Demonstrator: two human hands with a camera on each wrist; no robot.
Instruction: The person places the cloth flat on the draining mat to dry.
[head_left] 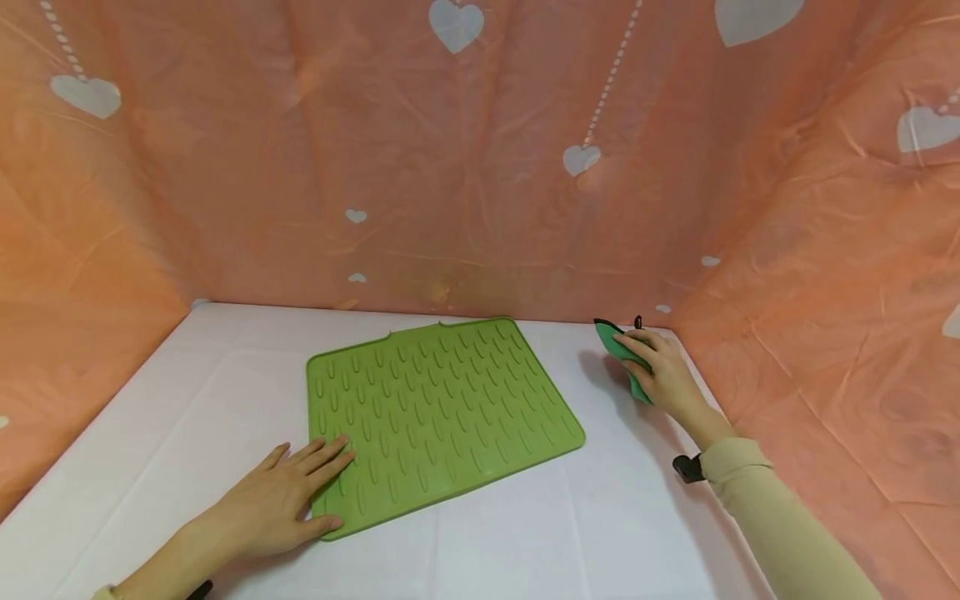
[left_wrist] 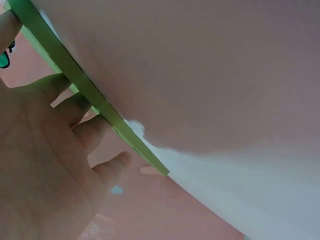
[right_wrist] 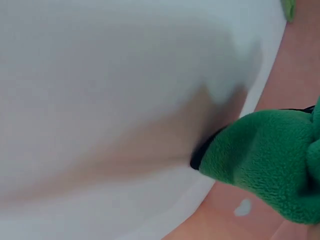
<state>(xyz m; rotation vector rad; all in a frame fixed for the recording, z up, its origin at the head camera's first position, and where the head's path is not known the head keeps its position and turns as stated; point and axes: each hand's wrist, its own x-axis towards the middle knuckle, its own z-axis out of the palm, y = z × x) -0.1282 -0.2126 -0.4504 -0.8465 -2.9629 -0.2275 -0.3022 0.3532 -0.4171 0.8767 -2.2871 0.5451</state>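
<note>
A green ridged silicone mat [head_left: 442, 408] lies at a slant on the white-covered table. My left hand [head_left: 273, 500] rests on its near left corner with the fingers spread and fairly straight. From the left wrist view, the fingertips touch the edge of the mat [left_wrist: 95, 97]. Off to the right, my right hand [head_left: 663, 375] grips a green cloth [head_left: 611, 340] with dark edging, held above the table near the back. The right wrist view shows the bunched, fluffy cloth [right_wrist: 255, 155] close up; most of that hand is out of this view.
Peach fabric with pale hearts forms a back wall [head_left: 465, 183] and side walls around the table [head_left: 517, 533]. A black band [head_left: 687, 468] sits at the right wrist by the sleeve [head_left: 787, 517]. White tabletop shows between the mat and the right hand.
</note>
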